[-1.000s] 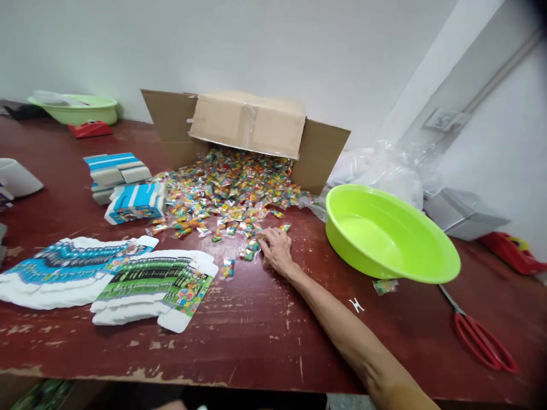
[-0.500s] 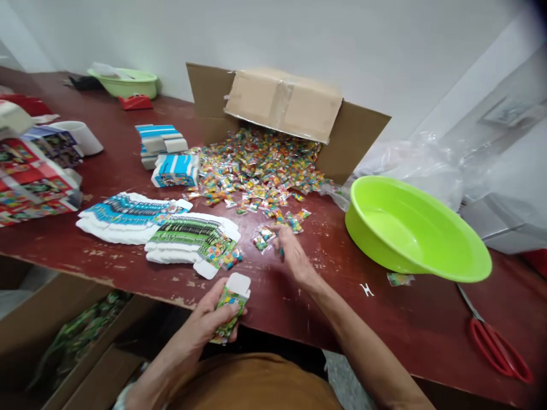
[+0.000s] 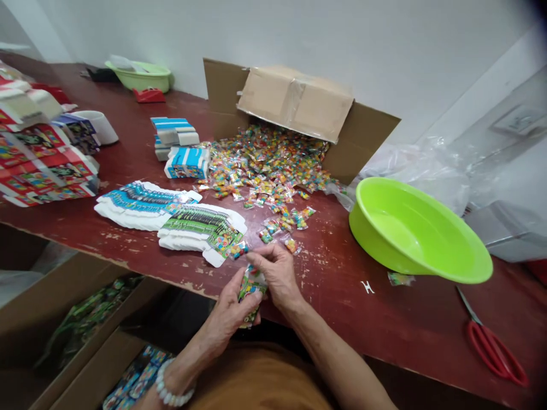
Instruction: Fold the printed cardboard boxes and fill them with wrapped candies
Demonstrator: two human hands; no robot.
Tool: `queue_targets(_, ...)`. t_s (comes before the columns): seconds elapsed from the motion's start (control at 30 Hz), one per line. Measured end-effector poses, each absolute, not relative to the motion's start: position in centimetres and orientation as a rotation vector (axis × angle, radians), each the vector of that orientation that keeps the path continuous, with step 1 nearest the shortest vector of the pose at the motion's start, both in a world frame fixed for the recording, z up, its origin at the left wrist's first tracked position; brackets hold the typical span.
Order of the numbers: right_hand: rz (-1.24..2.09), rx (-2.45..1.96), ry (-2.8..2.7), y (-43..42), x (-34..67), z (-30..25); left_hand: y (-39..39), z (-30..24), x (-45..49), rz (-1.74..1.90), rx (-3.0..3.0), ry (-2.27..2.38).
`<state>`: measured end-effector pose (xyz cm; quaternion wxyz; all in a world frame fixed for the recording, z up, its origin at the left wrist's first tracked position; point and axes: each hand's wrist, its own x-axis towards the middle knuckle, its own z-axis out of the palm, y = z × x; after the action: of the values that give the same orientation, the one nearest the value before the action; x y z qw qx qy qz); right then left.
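My left hand (image 3: 234,304) is closed around a small green candy box (image 3: 249,290), held upright near the table's front edge. At the top of that box, my right hand (image 3: 276,273) pinches a small candy packet (image 3: 253,270), mostly covered by the fingers. Just left of the hands lies a fanned row of flat green boxes (image 3: 196,228), with a loose candy packet (image 3: 237,250) at its right end. Behind it spreads a fan of flat blue boxes (image 3: 137,205). More candy packets (image 3: 273,165) spill toward me from a tipped cardboard carton (image 3: 294,102).
A lime green basin (image 3: 419,233) stands at the right, with red-handled scissors (image 3: 496,350) near it. Bundled blue boxes (image 3: 186,162) and stacked red boxes (image 3: 47,165) sit to the left. Below the table's front edge are open cartons (image 3: 81,319) holding filled packs.
My right hand has come back from the loose packets to the top of the green box, bringing a candy packet. The view has shifted slightly left.
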<state>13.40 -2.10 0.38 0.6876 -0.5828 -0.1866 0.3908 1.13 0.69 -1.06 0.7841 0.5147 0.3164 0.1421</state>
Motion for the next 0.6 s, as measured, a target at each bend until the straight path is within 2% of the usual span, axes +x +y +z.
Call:
queue_targets(0.07, 0.767, -1.344, -0.534, -2.4, 13.2, 0.0, 0.6, -0.6, 1.0, 0.331, 1.088, 0.709)
queue_targets(0.23, 0.165, -1.455, -1.068, -2.8, 14.2, -0.5, 1.2, -0.6, 1.0, 0.451, 1.089, 0.796)
queue_targets(0.3, 0.037, -1.546, -1.209, -2.9, 14.7, -0.5, 1.5, -0.6, 1.2, 0.47, 1.103, 0.78)
queue_targets(0.37, 0.059, -1.618, -1.302, -3.0, 14.9, -0.1, 1.7, -0.3, 1.3, 0.478, 1.107, 0.764)
queue_targets(0.47, 0.315, -1.607, -1.399, -3.7, 14.9, 0.8, 2.0, 0.4, 1.1, 0.49, 1.067, 0.78)
queue_targets(0.6, 0.615, -1.407, -1.088, -4.8, 14.7, 1.8, 2.7, 1.7, 0.6, 0.446, 0.826, 0.791)
